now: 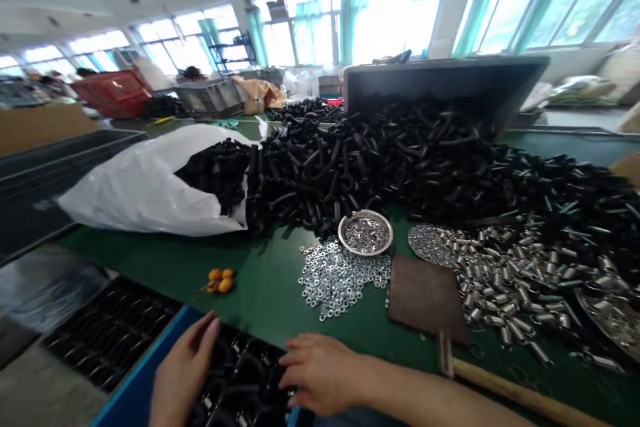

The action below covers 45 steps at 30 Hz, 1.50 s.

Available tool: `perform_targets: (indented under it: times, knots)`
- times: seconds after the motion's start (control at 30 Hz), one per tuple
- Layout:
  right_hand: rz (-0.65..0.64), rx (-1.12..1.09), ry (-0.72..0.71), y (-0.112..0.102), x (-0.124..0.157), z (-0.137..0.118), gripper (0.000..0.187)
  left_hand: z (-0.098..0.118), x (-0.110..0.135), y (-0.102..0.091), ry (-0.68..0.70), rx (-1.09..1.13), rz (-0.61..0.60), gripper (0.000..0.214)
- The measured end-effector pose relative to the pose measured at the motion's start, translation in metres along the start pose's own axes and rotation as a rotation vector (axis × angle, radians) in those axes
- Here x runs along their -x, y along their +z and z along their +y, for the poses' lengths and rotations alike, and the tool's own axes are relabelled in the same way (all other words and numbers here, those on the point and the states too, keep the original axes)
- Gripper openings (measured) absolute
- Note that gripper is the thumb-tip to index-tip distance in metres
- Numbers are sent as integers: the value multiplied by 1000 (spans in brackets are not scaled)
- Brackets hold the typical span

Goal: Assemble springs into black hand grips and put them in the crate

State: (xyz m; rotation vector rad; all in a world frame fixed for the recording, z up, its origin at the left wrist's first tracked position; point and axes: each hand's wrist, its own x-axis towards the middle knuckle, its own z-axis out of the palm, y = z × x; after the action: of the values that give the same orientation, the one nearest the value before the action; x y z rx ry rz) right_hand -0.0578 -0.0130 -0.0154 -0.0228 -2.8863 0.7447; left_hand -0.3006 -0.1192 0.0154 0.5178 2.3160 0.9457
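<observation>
At the bottom of the head view, my left hand (185, 367) is at the left side of a blue crate (143, 363), fingers stretched out and nothing visible in them. My right hand (323, 370) reaches in from the right over the crate's other side, its fingers spread and holding nothing I can see. Black curved parts with shiny metal bits (235, 373) lie in rows in the crate between my hands. Whether my fingertips touch these parts, I cannot tell.
Hex nuts (335, 280) lie by a metal bowl (367, 233) of small metal pieces. A flat-bladed shovel (427, 297), springs (505, 273) and black handles (350, 160) cover the green table's right and back. Yellow fruit (220, 281) sits left, before a white sack (150, 180).
</observation>
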Motion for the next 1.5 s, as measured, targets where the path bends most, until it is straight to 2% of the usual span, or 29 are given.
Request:
perform_targets:
  times: [0.07, 0.1, 0.2, 0.23, 0.27, 0.3, 0.37, 0.43, 0.5, 0.6, 0.73, 0.83, 0.93, 1.0, 1.03, 1.1, 1.13, 1.2, 1.27, 1.3, 1.37, 1.4, 1.5]
  knots:
    - [31, -35, 63, -27, 40, 1, 28, 71, -6, 75, 461, 49, -23, 19]
    - [66, -59, 118, -41, 61, 3, 27, 106, -4, 114, 641, 93, -179, 20]
    - [194, -114, 343, -81, 124, 9, 26, 196, 15, 226, 872, 10, -485, 18]
    - [234, -123, 421, -92, 144, 11, 25, 219, 23, 259, 925, -57, -549, 18]
    - [271, -127, 496, -102, 164, 13, 25, 239, 29, 288, 1015, -300, -571, 23]
    - [304, -125, 566, -109, 183, 16, 25, 255, 34, 314, 1036, -386, -583, 25]
    - [371, -93, 708, -119, 219, 21, 26, 279, 36, 357, 1097, -547, -593, 32]
    - [441, -35, 842, -123, 253, 27, 26, 295, 33, 391, 1144, -679, -576, 39]
    - [497, 27, 953, -124, 284, 34, 26, 305, 27, 415, 1190, -802, -544, 41]
    - [536, 124, 1103, -123, 322, 42, 26, 315, 21, 437, 1261, -930, -491, 38]
    - [518, 229, 1296, -121, 354, 42, 27, 322, 22, 439, 1358, -992, -435, 29]
    - [440, 225, 1376, -113, 362, 33, 23, 325, 25, 426, 1420, -949, -412, 24]
    - [281, 212, 1470, -100, 360, 24, 18, 325, 31, 404, 1436, -829, -399, 19]
    - [194, 221, 1510, -91, 357, 19, 19, 321, 37, 383, 1325, -500, -468, 24]
    - [170, 228, 1519, -86, 356, 17, 19, 317, 41, 369, 1217, -254, -533, 27]
    - [160, 241, 1524, -77, 356, 16, 20, 303, 49, 335, 910, 254, -696, 29]
    - [174, 245, 1520, -74, 357, 16, 21, 293, 53, 316, 748, 445, -779, 27]
    - [240, 234, 1513, -68, 362, 19, 23, 269, 60, 277, 456, 688, -918, 22]
    - [367, 179, 1524, -65, 365, 22, 27, 238, 66, 242, 278, 800, -963, 17]
    - [448, 137, 1527, -64, 365, 22, 29, 221, 68, 227, 246, 814, -940, 16]
    - [610, 62, 1494, -64, 358, 20, 33, 182, 69, 204, 282, 716, -831, 16]
    - [675, 43, 1456, -64, 352, 18, 35, 161, 69, 196, 337, 592, -753, 17]
    - [773, 19, 1341, -65, 323, 8, 38, 104, 65, 181, 582, 39, -480, 12]
